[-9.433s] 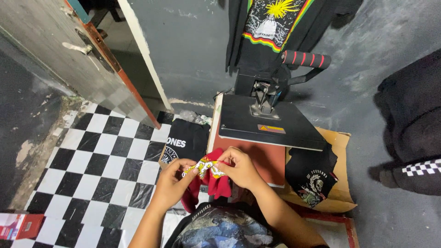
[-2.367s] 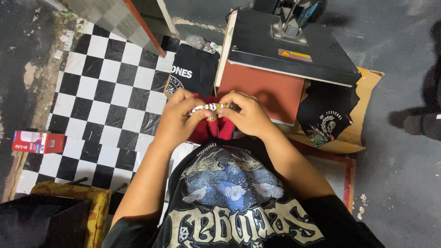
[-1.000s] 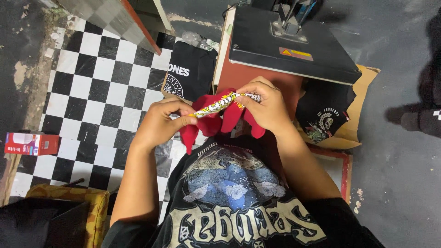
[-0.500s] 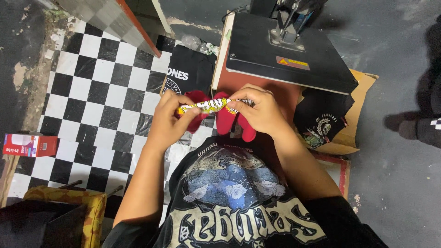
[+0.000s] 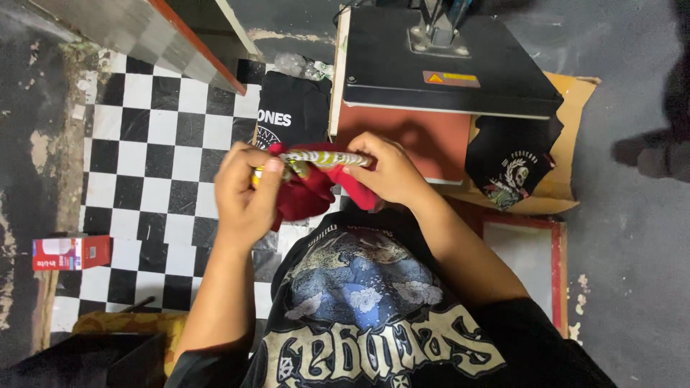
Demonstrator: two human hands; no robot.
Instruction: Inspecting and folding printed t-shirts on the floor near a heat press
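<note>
Both my hands hold a red garment (image 5: 310, 195) in front of my chest. Its top edge is rolled into a tight strip with a yellow and white print (image 5: 321, 159). My left hand (image 5: 244, 191) pinches the left end of the roll. My right hand (image 5: 388, 171) grips the right end. The rest of the red cloth hangs bunched below the roll, partly hidden by my fingers.
A heat press (image 5: 445, 68) with a black upper plate and an orange lower pad (image 5: 413, 138) stands just beyond my hands. Black printed shirts lie left (image 5: 291, 115) and right (image 5: 512, 162) of it. The floor is black-and-white checkered (image 5: 154, 154); a small red and white box (image 5: 70, 252) lies at left.
Over the earlier frames my hands spread apart along the roll, stretching it into a longer strip, and it has shifted slightly toward the press.
</note>
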